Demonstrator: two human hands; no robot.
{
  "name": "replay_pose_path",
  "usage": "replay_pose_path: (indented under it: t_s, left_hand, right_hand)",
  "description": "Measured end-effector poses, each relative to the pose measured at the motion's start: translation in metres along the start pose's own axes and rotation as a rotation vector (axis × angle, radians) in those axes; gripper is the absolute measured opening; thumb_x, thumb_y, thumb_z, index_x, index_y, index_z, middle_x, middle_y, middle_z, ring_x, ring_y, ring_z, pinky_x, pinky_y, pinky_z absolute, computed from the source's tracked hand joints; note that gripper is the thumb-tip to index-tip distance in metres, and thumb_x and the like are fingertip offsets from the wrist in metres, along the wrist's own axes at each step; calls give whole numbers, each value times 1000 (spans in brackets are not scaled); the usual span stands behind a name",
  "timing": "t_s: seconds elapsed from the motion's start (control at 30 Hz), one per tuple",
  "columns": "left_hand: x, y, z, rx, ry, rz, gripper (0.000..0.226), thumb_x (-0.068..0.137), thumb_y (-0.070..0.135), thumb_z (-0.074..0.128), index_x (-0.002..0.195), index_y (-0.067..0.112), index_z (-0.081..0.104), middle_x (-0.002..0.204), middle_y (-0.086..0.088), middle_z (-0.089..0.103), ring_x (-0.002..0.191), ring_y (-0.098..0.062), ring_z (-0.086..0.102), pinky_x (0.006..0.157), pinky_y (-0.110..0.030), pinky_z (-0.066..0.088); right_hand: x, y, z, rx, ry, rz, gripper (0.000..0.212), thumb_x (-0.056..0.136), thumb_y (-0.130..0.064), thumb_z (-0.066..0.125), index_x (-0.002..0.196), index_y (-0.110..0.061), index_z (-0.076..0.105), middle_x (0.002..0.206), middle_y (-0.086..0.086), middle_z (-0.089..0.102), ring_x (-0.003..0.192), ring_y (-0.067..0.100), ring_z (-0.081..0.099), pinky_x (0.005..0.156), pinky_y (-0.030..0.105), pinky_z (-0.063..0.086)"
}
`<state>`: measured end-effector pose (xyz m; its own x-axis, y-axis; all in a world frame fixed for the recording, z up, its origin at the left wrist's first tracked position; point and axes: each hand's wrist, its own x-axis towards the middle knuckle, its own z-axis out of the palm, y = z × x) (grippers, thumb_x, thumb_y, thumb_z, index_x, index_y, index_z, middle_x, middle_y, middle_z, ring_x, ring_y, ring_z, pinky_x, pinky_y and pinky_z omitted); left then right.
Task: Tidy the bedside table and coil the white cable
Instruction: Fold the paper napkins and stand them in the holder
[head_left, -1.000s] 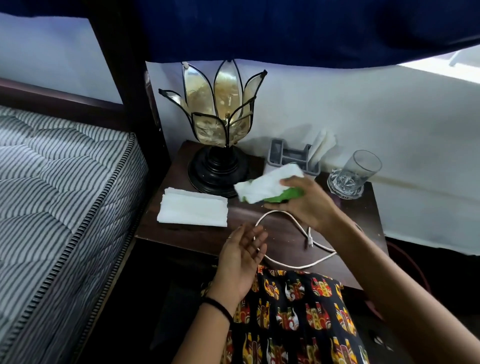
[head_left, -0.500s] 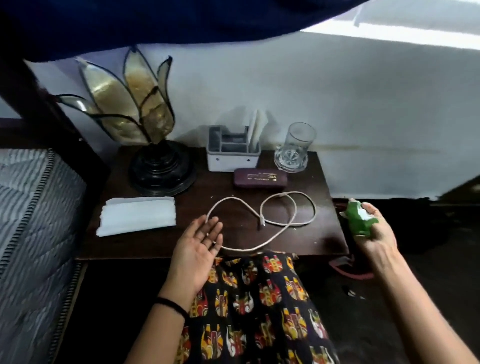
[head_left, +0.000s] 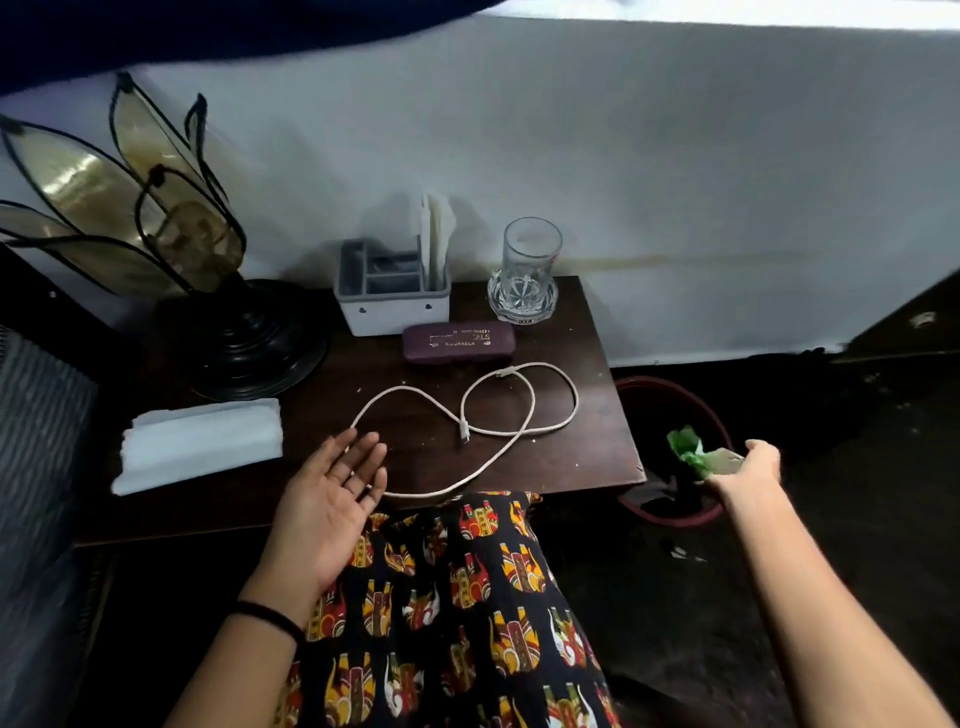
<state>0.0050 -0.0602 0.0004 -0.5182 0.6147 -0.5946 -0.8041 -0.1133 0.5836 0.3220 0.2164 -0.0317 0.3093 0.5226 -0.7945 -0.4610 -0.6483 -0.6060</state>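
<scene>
The white cable (head_left: 519, 415) lies in loose loops across the dark wooden bedside table (head_left: 587, 457). My left hand (head_left: 332, 493) rests palm up with spread fingers at the table's front edge, its fingertips beside the cable's left loop. My right hand (head_left: 748, 465) reaches out to the right of the table, over a dark red-rimmed bin (head_left: 670, 514) on the floor. It holds a crumpled green wrapper with tissue (head_left: 691, 452) at the fingertips, and the fingers look loose.
On the table stand a petal-shaped lamp (head_left: 228, 332), a grey organiser with tissues (head_left: 389, 291), a glass on a coaster (head_left: 527, 270), a maroon spectacle case (head_left: 460, 340) and a folded white cloth (head_left: 202, 441). A mattress edge (head_left: 36, 467) lies to the left.
My right hand carried the green wrapper and tissue from above the table off to the right and over the bin. The view turned right. My left hand stayed at the table's edge.
</scene>
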Motion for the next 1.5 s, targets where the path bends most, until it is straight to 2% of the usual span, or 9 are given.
replay_pose_path:
  t_s: [0.07, 0.2, 0.53, 0.73, 0.97, 1.1, 1.23, 1.37, 1.5]
  left_hand:
    - [-1, 1, 1, 0, 4, 5, 20, 96, 26, 45, 106, 14, 59, 104, -5, 66, 102, -19, 63, 85, -33, 47]
    - [-3, 1, 2, -3, 10, 5, 21, 96, 26, 46, 107, 14, 59, 105, -6, 66, 103, -20, 62, 86, -33, 47]
    - [-10, 9, -3, -49, 13, 7, 23, 95, 26, 47, 109, 12, 59, 106, -7, 66, 102, -21, 62, 84, -33, 47]
    - [-21, 23, -21, -157, 57, 45, 32, 93, 22, 51, 121, 8, 55, 116, -11, 62, 106, -23, 61, 84, -33, 48]
    - [-25, 44, -50, -257, 179, 91, 30, 92, 18, 54, 122, 10, 55, 125, -10, 57, 110, -25, 57, 79, -32, 49]
    - [-23, 53, -66, -316, 221, 94, 29, 91, 21, 57, 119, 14, 56, 127, -8, 54, 112, -26, 54, 83, -34, 47]
    - [-21, 56, -76, -352, 207, 104, 28, 92, 25, 56, 120, 20, 56, 131, -4, 47, 121, -25, 46, 98, -38, 39]
    - [-17, 54, -81, -398, 155, 108, 36, 94, 25, 51, 130, 19, 51, 137, 0, 44, 128, -24, 40, 106, -38, 32]
    - [-16, 54, -82, -383, 91, 112, 35, 96, 25, 48, 128, 13, 55, 134, -5, 55, 125, -21, 49, 111, -40, 32]
  right_hand:
    - [-1, 5, -1, -20, -77, -31, 46, 95, -31, 41, 134, -7, 43, 140, 11, 46, 128, 34, 46, 105, 52, 36]
    - [-10, 9, 8, -27, -122, -57, 56, 96, -31, 42, 146, -11, 30, 155, 12, 23, 144, 38, 20, 109, 65, 25]
    - [-104, 39, 73, -234, -492, -234, 39, 95, -14, 47, 132, -4, 51, 142, 15, 48, 131, 30, 45, 110, 38, 34]
    - [-186, 111, 110, -541, -788, -378, 12, 91, -8, 52, 91, -13, 63, 96, 6, 64, 92, 19, 60, 77, 25, 44]
    - [-233, 218, 157, -943, -1053, -319, 13, 92, -5, 53, 86, -15, 59, 86, 3, 60, 77, 13, 54, 74, 24, 44]
    - [-246, 275, 185, -1240, -1026, -380, 41, 84, -5, 65, 122, 1, 52, 90, 9, 56, 74, 16, 51, 63, 21, 38]
    - [-256, 314, 198, -1455, -890, -618, 55, 77, -19, 73, 123, 0, 50, 128, 15, 52, 117, 31, 52, 88, 31, 44]
    - [-272, 335, 202, -1571, -745, -747, 77, 76, -27, 77, 136, -3, 33, 138, 16, 37, 131, 37, 36, 102, 42, 40]
    - [-278, 346, 202, -1641, -643, -871, 74, 82, -12, 70, 141, -3, 25, 141, 17, 31, 132, 42, 32, 101, 44, 42]
